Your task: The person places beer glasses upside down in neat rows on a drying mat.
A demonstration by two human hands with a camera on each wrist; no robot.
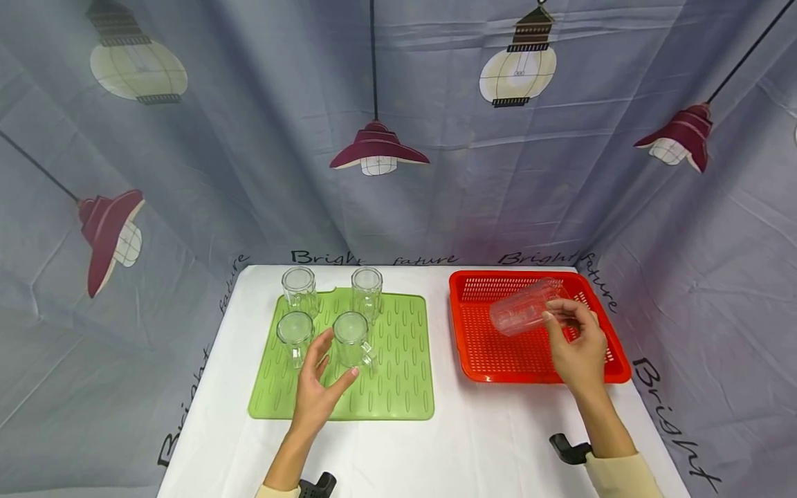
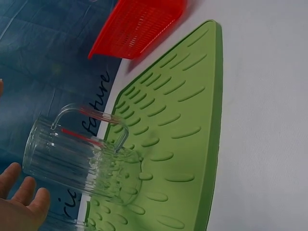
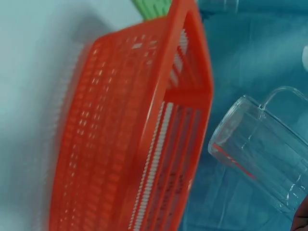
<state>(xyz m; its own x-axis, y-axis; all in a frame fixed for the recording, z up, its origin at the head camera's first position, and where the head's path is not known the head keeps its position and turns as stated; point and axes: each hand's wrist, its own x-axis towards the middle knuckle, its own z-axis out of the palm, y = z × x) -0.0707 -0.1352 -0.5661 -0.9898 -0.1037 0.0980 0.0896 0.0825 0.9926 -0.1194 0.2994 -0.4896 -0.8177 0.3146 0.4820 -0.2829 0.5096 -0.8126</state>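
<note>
Several clear glass mugs stand on a green ribbed mat at the left of the table. My left hand is beside the front right mug, thumb and fingers spread with a gap between them. In the left wrist view that mug shows its handle, and my left fingertips are near its side. Over the red basket, my right hand holds another clear glass mug tilted on its side. The right wrist view shows this mug above the basket's rim, with most of the hand out of frame.
The basket has perforated walls and stands at the right of the white table. Three more mugs, including the front left one, stand close to my left hand. A grey printed curtain hangs behind and at both sides.
</note>
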